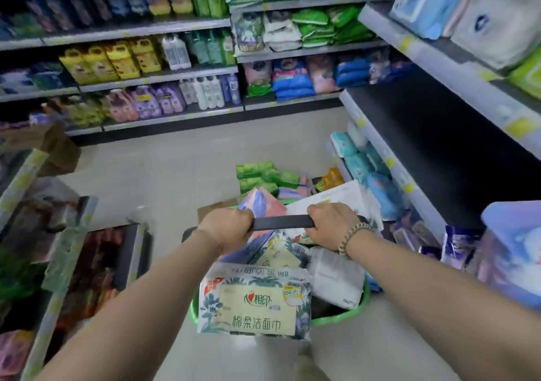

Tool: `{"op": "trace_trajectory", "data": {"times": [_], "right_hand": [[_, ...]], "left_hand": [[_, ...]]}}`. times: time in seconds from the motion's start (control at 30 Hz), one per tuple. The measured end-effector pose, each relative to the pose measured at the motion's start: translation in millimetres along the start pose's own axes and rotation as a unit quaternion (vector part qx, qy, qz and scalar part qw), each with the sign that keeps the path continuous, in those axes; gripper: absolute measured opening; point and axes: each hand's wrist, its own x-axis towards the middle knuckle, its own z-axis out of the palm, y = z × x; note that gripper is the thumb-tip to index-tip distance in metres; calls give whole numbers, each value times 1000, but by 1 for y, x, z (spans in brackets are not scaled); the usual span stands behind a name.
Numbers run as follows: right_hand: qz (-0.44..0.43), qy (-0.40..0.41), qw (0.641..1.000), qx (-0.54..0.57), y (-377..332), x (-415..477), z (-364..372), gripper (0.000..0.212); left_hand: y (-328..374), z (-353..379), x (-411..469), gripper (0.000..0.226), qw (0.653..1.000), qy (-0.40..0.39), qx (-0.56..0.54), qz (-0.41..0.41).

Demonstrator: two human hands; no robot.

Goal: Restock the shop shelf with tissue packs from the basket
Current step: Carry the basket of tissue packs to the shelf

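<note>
Tissue pack (254, 304) lies in basket (361, 295) beneath both gripping hands (281, 226).

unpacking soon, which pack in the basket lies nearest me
The cream-labelled leaf-print tissue pack, at the green plastic basket's near rim; the other packs lie beyond it.

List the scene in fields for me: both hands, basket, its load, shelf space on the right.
left hand: grips the black bar handle, left end
right hand: grips the same handle, right end; bead bracelet on wrist
basket: green plastic basket, heaped with packs
top pack: leaf-printed white tissue pack, nearest the camera
shelf: dark shelf tier on the right, no packs visible on it
floor: green packs stacked beyond the basket
</note>
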Motion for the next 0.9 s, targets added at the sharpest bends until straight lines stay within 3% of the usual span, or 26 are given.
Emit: {"op": "trace_trajectory", "data": {"times": [0.2, 0.9], "right_hand": [[53, -30, 998, 2, 31, 9, 6, 11], [270, -33, 961, 54, 84, 0, 30, 24]], "left_hand": [[10, 3, 51, 20, 999, 10, -7, 53], [44, -9, 186, 10, 960, 8, 31, 278]]}}
